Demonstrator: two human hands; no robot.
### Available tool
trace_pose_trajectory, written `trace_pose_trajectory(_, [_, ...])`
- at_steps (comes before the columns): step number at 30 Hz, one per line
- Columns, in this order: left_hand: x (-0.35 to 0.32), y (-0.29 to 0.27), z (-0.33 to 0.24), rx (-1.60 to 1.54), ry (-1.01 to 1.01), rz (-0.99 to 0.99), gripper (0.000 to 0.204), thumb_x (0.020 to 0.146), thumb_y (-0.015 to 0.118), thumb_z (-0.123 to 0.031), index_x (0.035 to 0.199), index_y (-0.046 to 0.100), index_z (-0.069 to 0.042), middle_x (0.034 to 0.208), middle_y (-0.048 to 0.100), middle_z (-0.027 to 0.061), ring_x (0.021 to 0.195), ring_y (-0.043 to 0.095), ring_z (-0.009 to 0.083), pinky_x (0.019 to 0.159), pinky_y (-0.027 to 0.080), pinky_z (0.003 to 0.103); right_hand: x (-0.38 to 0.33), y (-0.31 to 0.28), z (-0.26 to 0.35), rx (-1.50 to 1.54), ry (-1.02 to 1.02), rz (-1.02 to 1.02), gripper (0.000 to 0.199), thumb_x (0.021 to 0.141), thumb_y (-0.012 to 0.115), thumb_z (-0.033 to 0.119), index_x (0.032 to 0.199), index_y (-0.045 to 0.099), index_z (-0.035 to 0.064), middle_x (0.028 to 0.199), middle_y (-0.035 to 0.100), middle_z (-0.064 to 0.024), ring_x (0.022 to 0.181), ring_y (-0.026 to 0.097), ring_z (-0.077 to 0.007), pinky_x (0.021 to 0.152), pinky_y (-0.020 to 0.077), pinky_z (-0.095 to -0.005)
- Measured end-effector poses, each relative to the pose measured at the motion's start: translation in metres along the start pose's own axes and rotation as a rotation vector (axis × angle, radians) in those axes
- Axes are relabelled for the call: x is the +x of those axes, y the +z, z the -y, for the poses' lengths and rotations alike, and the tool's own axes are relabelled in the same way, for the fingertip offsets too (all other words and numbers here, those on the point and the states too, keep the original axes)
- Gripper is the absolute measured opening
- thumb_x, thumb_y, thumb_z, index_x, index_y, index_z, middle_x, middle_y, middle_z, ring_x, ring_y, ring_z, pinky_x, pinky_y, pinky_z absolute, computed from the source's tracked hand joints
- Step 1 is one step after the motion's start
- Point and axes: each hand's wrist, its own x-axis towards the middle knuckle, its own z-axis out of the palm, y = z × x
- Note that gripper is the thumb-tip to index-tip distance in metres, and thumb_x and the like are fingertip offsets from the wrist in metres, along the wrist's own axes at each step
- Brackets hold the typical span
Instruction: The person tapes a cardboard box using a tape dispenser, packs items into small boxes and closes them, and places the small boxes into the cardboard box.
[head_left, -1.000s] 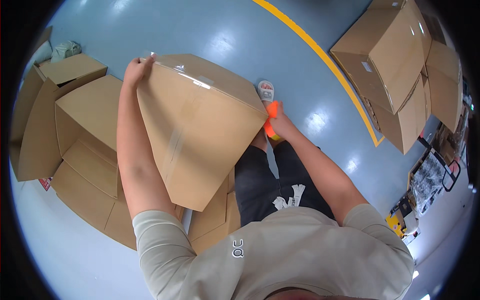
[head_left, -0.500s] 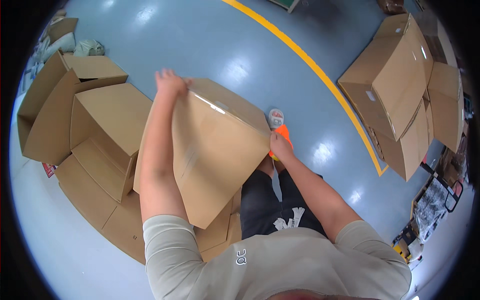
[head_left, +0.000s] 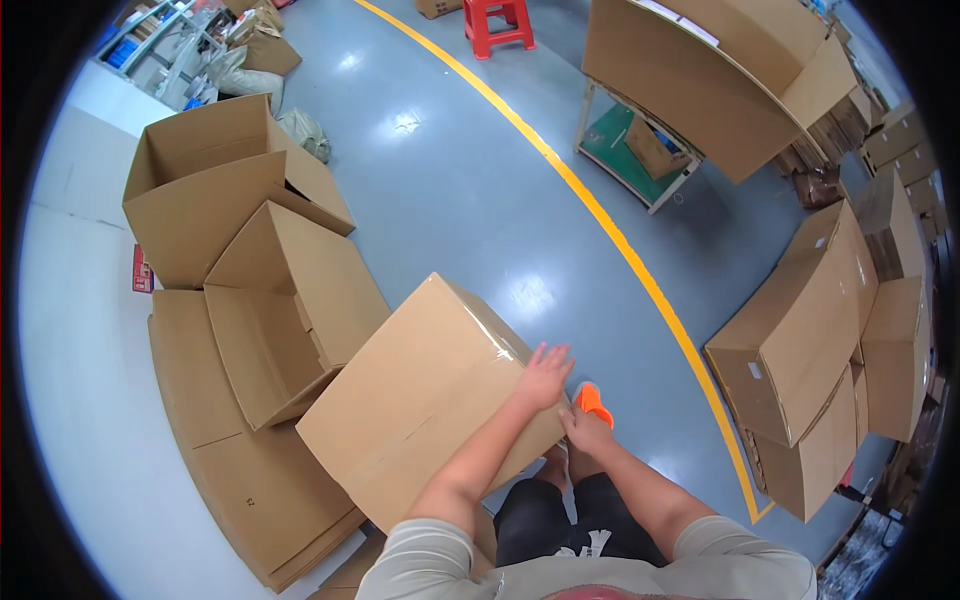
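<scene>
A closed cardboard box [head_left: 420, 385] stands tilted in front of me, with shiny clear tape [head_left: 497, 332] along its upper seam. My left hand [head_left: 545, 377] lies flat at the right end of that seam, fingers spread. Just below it, my right hand [head_left: 588, 428] is closed beside the box's right edge. A bright orange tape dispenser [head_left: 595, 402] shows beyond the right hand's fingers; its lower part is hidden by that hand.
Open cardboard boxes [head_left: 265, 290] and flattened cardboard [head_left: 240, 490] lie at left along a white wall. More boxes [head_left: 800, 330] stand right of a yellow floor line [head_left: 600, 215]. A green-shelved trolley [head_left: 615, 145] bears a large open carton [head_left: 680, 85]; a red stool [head_left: 497, 28] stands farther back.
My left hand has gone from the box's far left corner along the taped seam to beside my right hand. The box sits at a different angle, and the view takes in more of the room.
</scene>
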Motion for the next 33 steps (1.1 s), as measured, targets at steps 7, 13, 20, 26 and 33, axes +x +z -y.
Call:
trace_pose_trajectory(7, [-0.332,-0.054,0.057,0.006,-1.907,-0.345,0.095,0.082,0.081,-0.044,0.149,0.038,0.008,0.158,0.036,0.028,0.146,0.033,0.0435,0.121,0.026,0.054,0.024,-0.045,0.02,-0.455,-0.159,0.027,0.071,0.103,0.032,0.064,0.129,0.063,0.006,0.105,0.072,-0.0266,0.097,0.072,-0.0395,0.083,0.0565,-0.0535])
trace_pose_trajectory(13, [-0.43,-0.016,-0.018,-0.526,-1.919,-0.624,0.077,0.08,0.086,-0.032,0.136,0.051,0.007,0.134,0.062,0.0255,0.123,0.062,0.0354,0.106,0.047,0.042,0.102,-0.107,0.037,-0.445,-0.184,-0.016,0.072,0.101,0.036,0.065,0.11,0.069,0.0007,0.103,0.074,-0.0233,0.095,0.071,-0.0415,0.084,0.0553,-0.0514])
trace_pose_trajectory(20, [-0.31,0.035,-0.086,-1.149,-1.539,-0.72,0.049,0.088,0.078,-0.023,0.126,0.06,0.0,0.116,0.072,0.0132,0.106,0.069,0.0246,0.09,0.054,0.039,0.111,-0.24,0.036,-0.476,-0.131,-0.38,0.059,0.098,0.058,0.048,0.139,0.053,0.0064,0.108,0.072,-0.0229,0.101,0.069,-0.043,0.086,0.0549,-0.0509])
trace_pose_trajectory(26, [-0.175,-0.06,-0.115,-1.353,-1.16,-0.476,0.045,0.103,0.061,-0.027,0.136,0.057,0.003,0.129,0.067,0.0115,0.117,0.065,0.025,0.096,0.052,0.032,-0.038,-0.252,0.055,-0.254,-0.5,-0.136,0.079,0.094,0.07,0.04,0.159,0.033,0.014,0.131,0.065,-0.0249,0.115,0.064,-0.044,0.1,0.0511,-0.0478])
trace_pose_trajectory(33, [-0.15,-0.179,-0.119,-2.199,-0.588,-0.199,0.04,0.104,0.06,-0.029,0.133,0.062,-0.001,0.124,0.069,0.013,0.112,0.066,0.0186,0.095,0.053,0.031,-0.191,-0.221,0.116,-0.177,-0.903,0.373,0.084,0.096,0.064,0.048,0.163,0.024,0.0173,0.128,0.065,-0.0244,0.111,0.066,-0.0435,0.096,0.052,-0.0439])
